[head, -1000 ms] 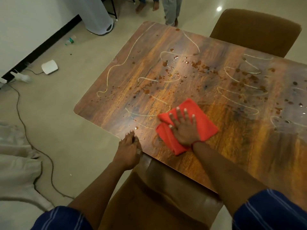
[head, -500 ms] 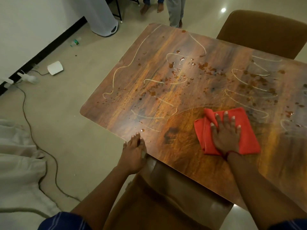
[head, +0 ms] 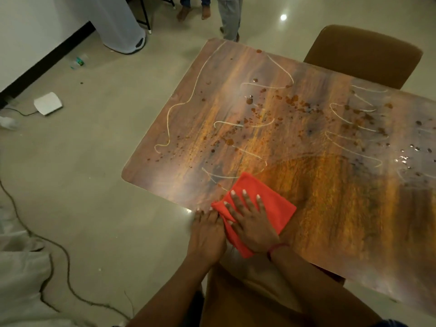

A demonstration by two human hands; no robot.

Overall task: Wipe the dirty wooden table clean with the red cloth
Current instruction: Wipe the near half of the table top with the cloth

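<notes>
Wooden table [head: 318,208] stained | red cloth [head: 273,204] folded | right hand [head: 252,223] fingers apart

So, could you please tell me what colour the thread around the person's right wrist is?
The wrist thread looks reddish-pink; the head view, the only one, shows it.

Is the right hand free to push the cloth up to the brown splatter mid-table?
Probably yes. The right hand lies flat on the red cloth, and only bare table separates it from the splatter.
</notes>
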